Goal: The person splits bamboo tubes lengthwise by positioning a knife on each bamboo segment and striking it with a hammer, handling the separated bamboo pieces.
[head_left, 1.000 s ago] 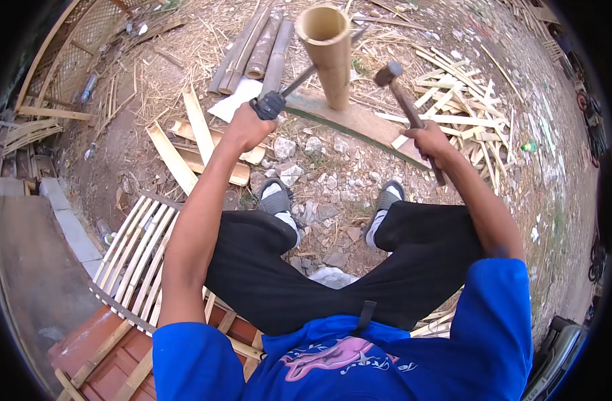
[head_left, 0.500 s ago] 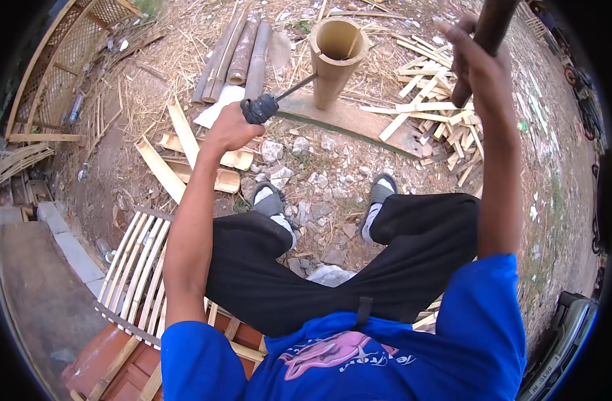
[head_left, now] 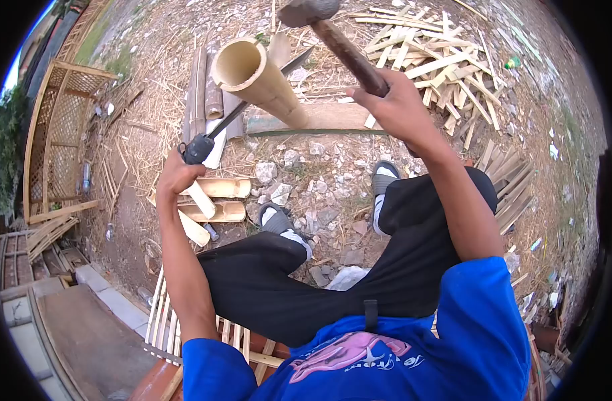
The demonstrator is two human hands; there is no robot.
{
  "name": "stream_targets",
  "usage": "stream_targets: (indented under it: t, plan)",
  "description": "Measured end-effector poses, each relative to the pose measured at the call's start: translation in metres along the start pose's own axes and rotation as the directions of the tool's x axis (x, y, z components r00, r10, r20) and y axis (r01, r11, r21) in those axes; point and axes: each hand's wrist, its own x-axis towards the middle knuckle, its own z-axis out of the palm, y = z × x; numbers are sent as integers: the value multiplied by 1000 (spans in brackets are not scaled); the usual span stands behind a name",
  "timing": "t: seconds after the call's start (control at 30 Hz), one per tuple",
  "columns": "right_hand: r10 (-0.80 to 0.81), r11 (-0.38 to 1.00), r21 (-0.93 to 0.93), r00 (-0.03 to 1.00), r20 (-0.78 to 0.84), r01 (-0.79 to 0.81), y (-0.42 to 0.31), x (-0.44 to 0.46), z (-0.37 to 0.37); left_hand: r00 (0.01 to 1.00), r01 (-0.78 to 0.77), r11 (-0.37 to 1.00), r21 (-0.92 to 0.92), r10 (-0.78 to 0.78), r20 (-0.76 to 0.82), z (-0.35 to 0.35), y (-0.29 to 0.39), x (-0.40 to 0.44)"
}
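Note:
A machete (head_left: 295, 62) is held by its black-wrapped handle in my left hand (head_left: 178, 175), fingers closed. Its blade crosses the far side of a thick bamboo tube (head_left: 279, 97), with the tip showing beyond on the right. I cannot tell whether the blade is lodged in the bamboo. The hollow tube leans left, its lower end on a wooden board (head_left: 346, 118). My right hand (head_left: 405, 110) is closed round the wooden handle of a hammer (head_left: 346, 53), raised to the right of the tube with its metal head up at the frame's top.
Split bamboo strips (head_left: 446, 60) lie heaped at back right. Bamboo poles (head_left: 198, 93) lie behind the tube on the left, and halved bamboo pieces (head_left: 219, 188) rest near my feet. Stones (head_left: 319, 217) cover the ground between my sandals. A lattice panel (head_left: 65, 134) stands far left.
The bamboo tube has tipped leftward, and more blade now shows past it. My left hand is lower and further left. The hammer has come down and left, its head now in view.

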Motion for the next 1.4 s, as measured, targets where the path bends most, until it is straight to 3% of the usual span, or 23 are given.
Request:
stream_targets:
  t: [0.03,0.27,0.37,0.43,0.47,0.5,0.57,0.6,0.7,0.73,0.77,0.8,0.83,0.87,0.9,0.97,1.07,1.17,1.2,1.3,1.4]
  plan:
    - [-56,998,9,998,-4,57,4,1,4,1000,3,1000,-5,-3,-4,0,-1,3]
    - [94,994,-67,988,120,-86,61,32,63,998,30,996,83,-25,-62,3,-8,9]
    - [134,990,22,980,149,-138,49,35,59,998,1,991,137,6,-57,-1,-15,11]
    - [131,987,-115,977,170,-112,7,46,35,998,-34,993,117,40,-50,-2,-19,13]
    - [21,999,44,995,97,-25,-17,45,25,994,-48,985,168,64,-92,-1,-8,5]
    - [-94,995,46,996,0,94,-42,48,14,997,-29,985,169,41,-72,-2,-6,4]
    - [-167,979,92,976,-140,181,-94,48,-13,1000,19,984,175,-15,-24,-3,-8,6]
    - [-229,957,130,951,-207,258,-110,48,-21,997,-35,982,184,47,-56,-2,-7,2]
    - [-301,870,296,900,-314,394,-103,57,-9,993,-72,983,169,87,-83,-1,-7,-3]
    - [-268,878,315,916,-298,359,-78,61,10,996,-64,984,164,73,-49,-1,-9,-1]
    - [-150,935,284,963,-225,212,-41,62,36,998,-55,986,157,61,-33,-2,-6,1]
    - [61,988,147,995,-76,-49,4,55,59,998,-54,988,148,58,-18,-1,0,1]
    - [154,962,-238,985,72,-133,69,50,74,999,-54,989,141,54,0,-2,4,-4]
    - [280,940,-226,956,86,-255,103,39,82,998,-20,994,110,25,-52,-5,1,-2]
    - [469,882,-50,863,187,-468,97,25,79,989,-24,1000,20,27,-143,6,-16,8]
    - [609,775,103,781,142,-623,107,13,85,998,65,994,-82,-63,28,-1,-28,20]
    - [623,762,143,775,104,-632,106,8,71,992,121,991,-52,-123,-31,2,-40,21]
    - [561,792,217,820,111,-571,89,6,64,990,-93,996,11,93,-107,10,-13,9]
    - [537,812,202,836,113,-548,80,4,61,988,-88,994,60,95,-119,12,3,4]
    - [372,907,172,922,104,-385,46,-12,52,987,-158,979,128,158,12,19,35,3]
    - [254,936,236,965,58,-261,14,-34,43,988,-151,977,153,146,43,17,42,4]
